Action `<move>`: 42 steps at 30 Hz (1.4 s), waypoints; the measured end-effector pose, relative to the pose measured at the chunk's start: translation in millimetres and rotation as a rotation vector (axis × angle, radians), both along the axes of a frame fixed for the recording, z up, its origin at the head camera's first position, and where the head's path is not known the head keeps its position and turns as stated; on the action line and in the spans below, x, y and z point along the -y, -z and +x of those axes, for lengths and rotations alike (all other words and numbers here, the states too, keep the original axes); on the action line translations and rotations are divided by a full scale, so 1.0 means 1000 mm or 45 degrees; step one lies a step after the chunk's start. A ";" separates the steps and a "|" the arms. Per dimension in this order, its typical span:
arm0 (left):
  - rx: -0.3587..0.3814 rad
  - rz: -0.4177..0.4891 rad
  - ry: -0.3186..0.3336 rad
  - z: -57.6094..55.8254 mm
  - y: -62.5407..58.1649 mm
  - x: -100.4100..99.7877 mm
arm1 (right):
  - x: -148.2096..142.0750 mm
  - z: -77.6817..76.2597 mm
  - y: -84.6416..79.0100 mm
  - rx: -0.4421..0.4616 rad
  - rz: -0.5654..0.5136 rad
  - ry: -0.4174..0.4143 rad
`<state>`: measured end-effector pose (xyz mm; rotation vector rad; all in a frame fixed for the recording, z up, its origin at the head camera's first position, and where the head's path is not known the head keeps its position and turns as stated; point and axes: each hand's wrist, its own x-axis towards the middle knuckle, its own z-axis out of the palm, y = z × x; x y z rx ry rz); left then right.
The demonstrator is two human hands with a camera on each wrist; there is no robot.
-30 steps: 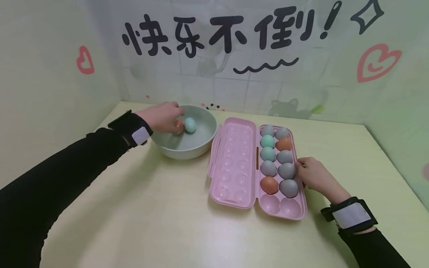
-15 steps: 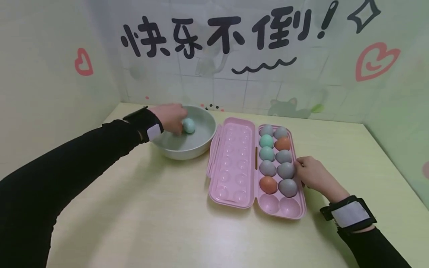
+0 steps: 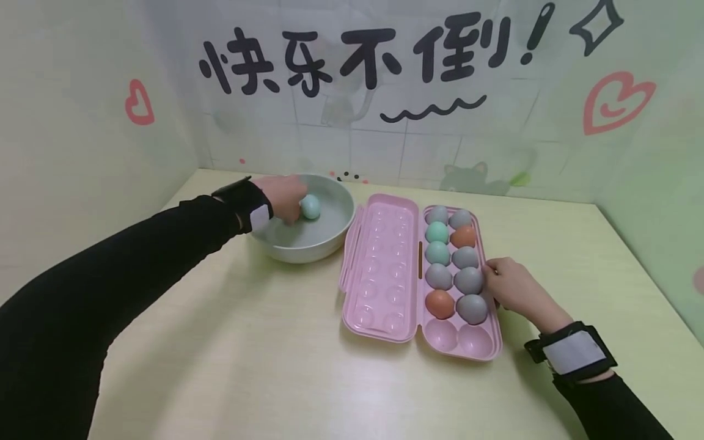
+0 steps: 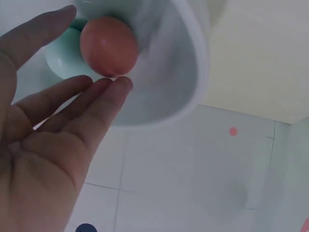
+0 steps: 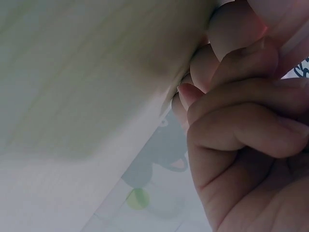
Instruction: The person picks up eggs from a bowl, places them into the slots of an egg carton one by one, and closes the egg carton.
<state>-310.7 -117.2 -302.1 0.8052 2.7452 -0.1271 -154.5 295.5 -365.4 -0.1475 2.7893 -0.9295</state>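
A grey bowl (image 3: 308,252) stands at the table's back left with a pale blue egg (image 3: 310,207) inside. My left hand (image 3: 285,197) reaches into it. In the left wrist view its fingers (image 4: 72,96) are nearly straight, the tips touching an orange egg (image 4: 108,46) that lies against the pale blue egg (image 4: 60,55). An open pink egg carton (image 3: 385,269) lies to the right, with several grey, green and orange eggs (image 3: 440,278) in it and two bare cups (image 3: 459,336) at the near end. My right hand (image 3: 511,287) rests with curled fingers (image 5: 241,135) against the carton's right rim.
The pale yellow table (image 3: 247,366) sits in a corner. A wall with black lettering (image 3: 357,55) runs along the back and plain walls close both sides. The carton's lid lies flat just right of the bowl.
My left arm has slid forward, so the hand sits deeper in the bowl and hides the orange egg in the head view. The right hand has stayed put.
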 end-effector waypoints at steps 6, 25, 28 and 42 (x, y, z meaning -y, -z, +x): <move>0.039 -0.022 0.057 -0.008 0.003 0.004 | 0.000 0.001 -0.002 0.011 0.004 0.001; -0.071 -0.071 0.100 -0.009 0.008 -0.001 | -0.002 -0.001 0.000 0.007 -0.015 0.001; -0.090 -0.075 0.087 -0.008 0.008 0.000 | -0.002 -0.001 0.001 0.003 -0.012 0.005; -0.077 -0.105 0.083 -0.016 0.011 0.009 | 0.000 0.000 -0.001 0.031 0.008 0.020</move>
